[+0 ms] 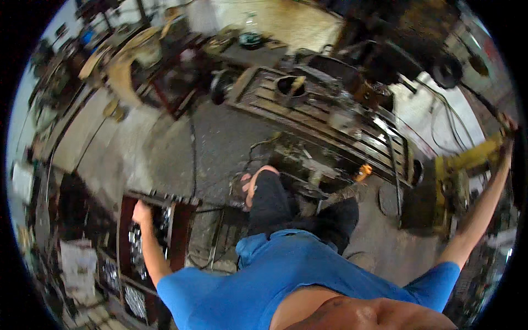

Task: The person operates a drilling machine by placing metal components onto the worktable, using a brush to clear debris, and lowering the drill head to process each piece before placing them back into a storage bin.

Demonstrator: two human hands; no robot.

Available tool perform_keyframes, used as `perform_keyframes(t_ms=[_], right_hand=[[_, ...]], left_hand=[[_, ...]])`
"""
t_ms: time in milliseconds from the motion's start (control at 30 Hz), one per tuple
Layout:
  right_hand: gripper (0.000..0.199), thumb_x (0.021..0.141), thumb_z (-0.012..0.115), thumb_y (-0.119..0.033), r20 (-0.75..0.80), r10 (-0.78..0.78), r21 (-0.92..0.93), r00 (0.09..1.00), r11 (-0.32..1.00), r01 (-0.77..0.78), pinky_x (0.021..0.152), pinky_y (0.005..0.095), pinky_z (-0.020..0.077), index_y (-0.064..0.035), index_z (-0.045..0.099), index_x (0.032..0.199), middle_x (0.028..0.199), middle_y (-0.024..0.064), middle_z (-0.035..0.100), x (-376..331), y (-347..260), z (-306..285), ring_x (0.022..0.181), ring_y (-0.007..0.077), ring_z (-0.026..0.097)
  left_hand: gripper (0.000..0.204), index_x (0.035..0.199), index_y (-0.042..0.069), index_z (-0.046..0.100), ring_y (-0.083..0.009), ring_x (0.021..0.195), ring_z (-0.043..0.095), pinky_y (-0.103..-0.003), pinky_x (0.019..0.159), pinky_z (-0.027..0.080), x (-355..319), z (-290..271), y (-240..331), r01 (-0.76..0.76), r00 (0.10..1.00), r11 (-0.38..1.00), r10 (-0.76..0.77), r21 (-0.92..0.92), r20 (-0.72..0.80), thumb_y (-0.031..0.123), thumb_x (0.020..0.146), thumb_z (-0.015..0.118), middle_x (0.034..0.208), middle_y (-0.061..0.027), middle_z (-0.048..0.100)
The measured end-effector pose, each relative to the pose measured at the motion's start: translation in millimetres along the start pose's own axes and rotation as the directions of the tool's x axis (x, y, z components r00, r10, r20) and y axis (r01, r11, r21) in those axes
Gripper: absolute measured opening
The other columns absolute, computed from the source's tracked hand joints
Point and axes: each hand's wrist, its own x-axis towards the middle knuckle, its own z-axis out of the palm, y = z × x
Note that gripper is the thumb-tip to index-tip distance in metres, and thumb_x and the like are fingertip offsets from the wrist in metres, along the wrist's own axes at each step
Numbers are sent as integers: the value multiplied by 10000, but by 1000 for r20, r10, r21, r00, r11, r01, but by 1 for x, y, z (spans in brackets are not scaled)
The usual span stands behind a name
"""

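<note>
Left hand [141,211] grips the dark red tool cabinet's [177,231] top edge; right hand [509,132] reaches far right, grasp indiscernible.

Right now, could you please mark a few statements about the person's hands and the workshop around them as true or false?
1. The left hand rests on the top edge of the dark red metal drawer cabinet. True.
2. The right hand hangs down beside the knee. False: the arm is stretched out and up to the far right, by the yellow machine.
3. The person wears a blue short-sleeved shirt. True.
4. The slotted steel machine table is bare. False: a dark hollow metal cylinder stands on it.
5. Both feet are planted on the grey concrete floor. False: one bare foot is raised.
</note>
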Motion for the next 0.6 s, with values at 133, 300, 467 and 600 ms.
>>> perform_keyframes(t_ms=[133,300,467,600], right_hand=[[329,918,381,-261,88,-11,209,996,978,-8,929,337,355,-1,540,1041,1138,122,540,14,12,-13,1070,220,490],[262,885,432,-161,57,253,450,966,857,-251,861,266,380,8,603,990,1023,82,607,34,-2,0,964,162,538],[280,887,443,-152,43,169,492,985,854,-168,881,275,389,46,571,1037,1082,120,576,45,16,-2,992,188,535],[300,910,424,-160,-42,182,393,982,907,-151,910,292,387,62,534,1080,1108,136,554,27,-41,17,1021,207,526]], left_hand=[[375,915,134,585,-307,835,612,-431,652,492,-2,-20,16,-65,998,994,63,90,20,438,698,613,892,-94,636],[299,925,111,604,-302,855,618,-424,692,493,15,-8,8,-44,995,996,36,78,98,358,772,536,919,-109,638],[365,1027,139,600,-285,966,584,-425,757,476,18,-12,13,24,975,998,-34,51,221,396,814,451,1029,-108,613],[408,945,67,587,-327,934,579,-448,771,464,7,-18,2,122,985,989,-110,-82,135,407,720,599,987,-155,610]])
